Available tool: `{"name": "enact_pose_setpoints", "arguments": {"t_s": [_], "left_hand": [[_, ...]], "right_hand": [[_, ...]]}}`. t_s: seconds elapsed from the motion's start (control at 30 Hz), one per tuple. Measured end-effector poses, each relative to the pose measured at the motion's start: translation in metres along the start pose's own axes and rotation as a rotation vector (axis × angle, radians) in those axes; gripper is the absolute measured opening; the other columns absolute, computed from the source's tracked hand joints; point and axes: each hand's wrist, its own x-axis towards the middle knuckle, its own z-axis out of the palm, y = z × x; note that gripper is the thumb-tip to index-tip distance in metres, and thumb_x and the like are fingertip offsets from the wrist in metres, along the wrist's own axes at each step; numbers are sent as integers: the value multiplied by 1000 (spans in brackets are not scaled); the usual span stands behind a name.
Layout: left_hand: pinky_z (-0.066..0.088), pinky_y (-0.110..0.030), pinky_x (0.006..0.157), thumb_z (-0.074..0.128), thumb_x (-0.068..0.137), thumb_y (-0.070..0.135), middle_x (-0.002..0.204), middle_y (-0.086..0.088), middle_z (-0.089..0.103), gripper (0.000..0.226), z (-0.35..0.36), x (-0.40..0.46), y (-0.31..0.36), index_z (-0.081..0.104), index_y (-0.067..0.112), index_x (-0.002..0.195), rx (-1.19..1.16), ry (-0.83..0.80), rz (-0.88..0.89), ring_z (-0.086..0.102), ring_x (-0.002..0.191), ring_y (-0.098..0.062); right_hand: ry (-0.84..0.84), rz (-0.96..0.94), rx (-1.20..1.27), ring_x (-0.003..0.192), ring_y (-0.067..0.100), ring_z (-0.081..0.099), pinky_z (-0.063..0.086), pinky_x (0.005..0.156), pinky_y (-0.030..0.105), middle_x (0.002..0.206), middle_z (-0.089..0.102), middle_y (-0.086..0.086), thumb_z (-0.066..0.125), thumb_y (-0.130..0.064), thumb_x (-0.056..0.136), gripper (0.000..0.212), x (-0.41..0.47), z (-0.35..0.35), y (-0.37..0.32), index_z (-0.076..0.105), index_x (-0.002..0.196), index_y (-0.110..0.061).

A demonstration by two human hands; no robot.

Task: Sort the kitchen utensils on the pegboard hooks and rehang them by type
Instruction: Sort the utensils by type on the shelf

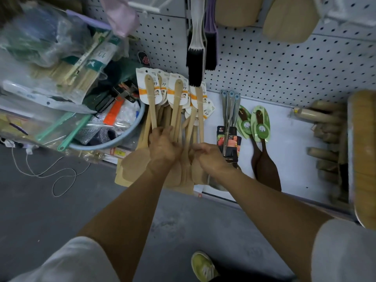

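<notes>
This is a shop, in an aisle of kitchen goods. A white pegboard wall with rows of holes backs a white shelf, as in a store display. The goods come in multiples and carry retail packaging: a bunch of wooden spatulas with matching printed card labels, two dark wooden spoons with green card tags, metal utensils on a printed card, and stacked rolling pins. Brushes hang from the board above. At the left, a blue basin and bagged chopsticks sit piled as stock. The floor is bare grey concrete.
</notes>
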Motion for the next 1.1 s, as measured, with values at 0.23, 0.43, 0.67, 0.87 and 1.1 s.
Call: {"name": "enact_pose_setpoints", "arguments": {"t_s": [0.23, 0.43, 0.67, 0.87, 1.1], "left_hand": [[39, -46, 105, 63, 85, 16, 141, -11, 42, 55, 50, -31, 53, 48, 13, 137, -51, 58, 313, 38, 132, -29], [22, -39, 115, 61, 90, 36, 160, -12, 5, 75, 107, -43, 80, 20, 34, 152, 122, -302, 223, 18, 143, -37], [29, -40, 111, 68, 83, 22, 156, -14, 1, 70, 143, -44, 78, 38, 34, 145, 154, -348, 212, 31, 135, -41], [32, -44, 111, 74, 78, 24, 153, -12, 15, 74, 155, -63, 88, 41, 36, 143, 128, -291, 194, 35, 130, -40], [34, -43, 111, 72, 81, 19, 155, -9, 12, 76, 184, -85, 123, 36, 34, 147, 91, -317, 183, 33, 131, -36]], "right_hand": [[332, 98, -263, 112, 27, 60, 43, 93, 24, 118, 65, 11, 50, 1, 88, 31, -8, -80, 62, 70, 110, -10], [311, 144, -733, 120, 41, 39, 40, 97, 49, 133, 40, 15, 49, -19, 94, 46, -4, -126, 92, 46, 139, -29], [156, 112, -841, 127, 39, 33, 39, 101, 47, 155, 13, 7, 56, -22, 93, 49, 8, -131, 123, 47, 138, -37], [185, 63, -948, 123, 36, 31, 42, 94, 47, 143, 23, 8, 60, -32, 89, 52, 2, -148, 142, 43, 138, -36], [194, 158, -909, 124, 39, 30, 42, 95, 45, 138, 30, 12, 58, -37, 91, 50, -11, -193, 157, 43, 138, -29]]}}
